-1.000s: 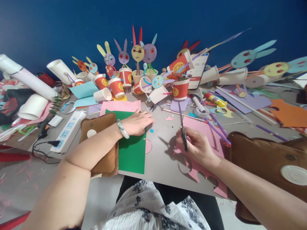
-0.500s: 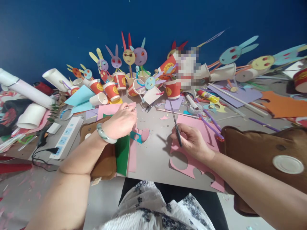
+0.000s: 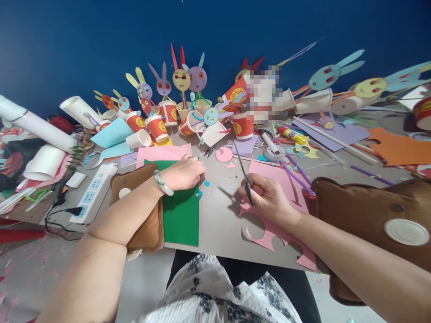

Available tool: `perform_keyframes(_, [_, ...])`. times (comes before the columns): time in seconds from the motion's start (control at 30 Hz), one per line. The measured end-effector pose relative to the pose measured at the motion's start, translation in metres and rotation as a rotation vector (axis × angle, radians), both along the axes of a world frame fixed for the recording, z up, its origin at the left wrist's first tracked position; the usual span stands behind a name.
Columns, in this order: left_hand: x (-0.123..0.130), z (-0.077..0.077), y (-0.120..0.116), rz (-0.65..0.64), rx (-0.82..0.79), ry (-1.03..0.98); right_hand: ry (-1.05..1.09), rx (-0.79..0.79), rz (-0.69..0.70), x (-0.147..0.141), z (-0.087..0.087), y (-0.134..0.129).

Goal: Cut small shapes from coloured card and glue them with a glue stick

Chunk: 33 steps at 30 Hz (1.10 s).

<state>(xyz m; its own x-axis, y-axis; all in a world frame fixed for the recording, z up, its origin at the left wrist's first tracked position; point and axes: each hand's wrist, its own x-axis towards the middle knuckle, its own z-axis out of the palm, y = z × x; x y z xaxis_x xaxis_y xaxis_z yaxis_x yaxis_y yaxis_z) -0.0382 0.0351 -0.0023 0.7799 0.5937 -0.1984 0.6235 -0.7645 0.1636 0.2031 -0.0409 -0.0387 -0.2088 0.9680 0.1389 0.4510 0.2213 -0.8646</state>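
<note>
My left hand (image 3: 185, 172), with a jade-like bangle on the wrist, is at the top right corner of a green sheet of paper (image 3: 180, 215), its fingers curled down on the sheet's edge. A pink paper sheet (image 3: 161, 153) shows behind the green one. My right hand (image 3: 266, 195) holds dark-handled scissors (image 3: 248, 179), blades pointing up and away. Below that hand lies a pink sheet with round cut-outs (image 3: 286, 179). A pink paper disc (image 3: 224, 154) rests between the hands, farther back. Small blue scraps (image 3: 206, 183) lie beside the left fingers.
Paper cups (image 3: 157, 128) with paper rabbit figures stand along the blue wall. A power strip (image 3: 94, 193) is at left. Brown cushions (image 3: 363, 224) lie on both sides. A glue stick (image 3: 292, 133), tape and purple paper (image 3: 333, 132) are at back right.
My left hand has moved right and slightly nearer. The green sheet has shifted right, covering more pink paper and most of the blue piece. The pink disc now lies farther back. My right hand barely moved.
</note>
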Motion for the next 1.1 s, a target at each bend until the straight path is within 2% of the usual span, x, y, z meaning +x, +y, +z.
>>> perform_keyframes(0.17, [0.001,0.006,0.001,0.032,-0.018,-0.028,-0.047,0.041,-0.008,0.000,-0.003,0.001])
perform_keyframes(0.33, [-0.008,0.019,0.005,0.084,-0.029,-0.075,-0.063,0.057,0.002,0.000,-0.004,0.002])
perform_keyframes(0.43, [-0.011,0.021,0.007,0.079,-0.071,-0.063,-0.058,0.053,0.013,0.000,-0.004,0.002])
perform_keyframes(0.73, [0.005,0.006,0.001,0.006,-0.058,-0.009,-0.024,0.017,0.014,-0.001,-0.006,0.001])
perform_keyframes(1.0, [0.012,-0.003,-0.008,-0.035,0.110,0.055,-0.043,0.007,0.037,-0.003,-0.008,0.001])
perform_keyframes(1.1, [0.014,-0.005,-0.009,-0.038,0.123,0.067,-0.049,0.018,0.053,-0.004,-0.010,0.001])
